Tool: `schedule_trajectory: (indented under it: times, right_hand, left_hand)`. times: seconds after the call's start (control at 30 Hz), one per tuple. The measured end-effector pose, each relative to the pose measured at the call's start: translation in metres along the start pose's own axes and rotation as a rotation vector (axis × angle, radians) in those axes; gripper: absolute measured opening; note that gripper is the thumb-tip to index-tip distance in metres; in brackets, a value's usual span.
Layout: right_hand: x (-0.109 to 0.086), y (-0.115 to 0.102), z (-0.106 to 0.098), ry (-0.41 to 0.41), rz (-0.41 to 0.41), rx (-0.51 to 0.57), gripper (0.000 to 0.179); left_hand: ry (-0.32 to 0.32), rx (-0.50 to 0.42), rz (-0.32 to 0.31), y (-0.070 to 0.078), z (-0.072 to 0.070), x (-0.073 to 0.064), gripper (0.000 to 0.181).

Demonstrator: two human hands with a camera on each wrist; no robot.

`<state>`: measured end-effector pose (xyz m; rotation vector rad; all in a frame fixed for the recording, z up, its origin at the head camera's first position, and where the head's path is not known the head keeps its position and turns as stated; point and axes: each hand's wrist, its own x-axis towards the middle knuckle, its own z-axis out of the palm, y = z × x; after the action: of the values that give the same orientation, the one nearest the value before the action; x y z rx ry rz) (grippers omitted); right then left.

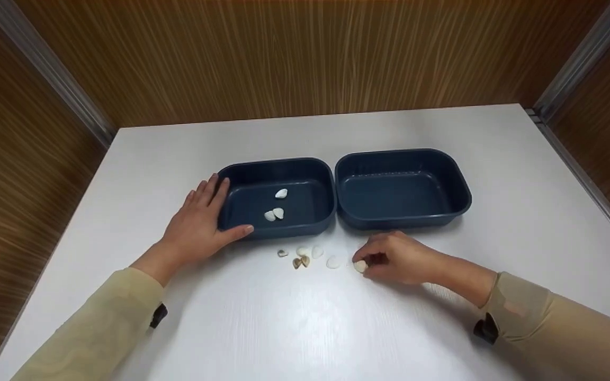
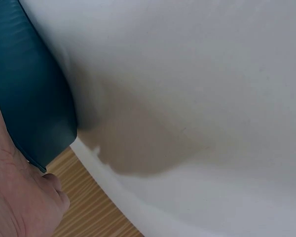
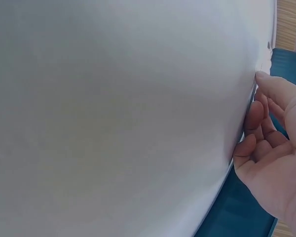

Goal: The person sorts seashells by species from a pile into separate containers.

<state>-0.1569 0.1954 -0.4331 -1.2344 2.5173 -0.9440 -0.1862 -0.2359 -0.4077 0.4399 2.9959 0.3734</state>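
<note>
My right hand (image 1: 403, 259) pinches a small white shell (image 1: 360, 266) between thumb and fingertips, low at the table in front of the right bin; in the right wrist view the other fingers of this hand (image 3: 274, 153) are curled and the shell is not clearly visible. My left hand (image 1: 194, 227) rests with spread fingers on the left side of the left dark blue bin (image 1: 289, 231). Inside that bin lie white shells (image 1: 281, 193). Between the hands, a loose group of white shells (image 1: 332, 262) and small brown shells (image 1: 305, 261) lies on the table.
The right dark blue bin (image 1: 405, 218) stands against the left one, with no shells visible inside. Both are on a white table (image 1: 305, 328). Wood-patterned panels (image 1: 315, 58) enclose the table's back and sides.
</note>
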Motion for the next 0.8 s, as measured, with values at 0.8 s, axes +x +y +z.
schedule_trajectory:
  times: [0.8]
  right_hand:
    - [0.066,-0.050,-0.047,0.201,-0.198,0.024,0.023]
  left_hand:
    - [0.013,-0.003,0.007,0.004,-0.002,-0.003,0.120]
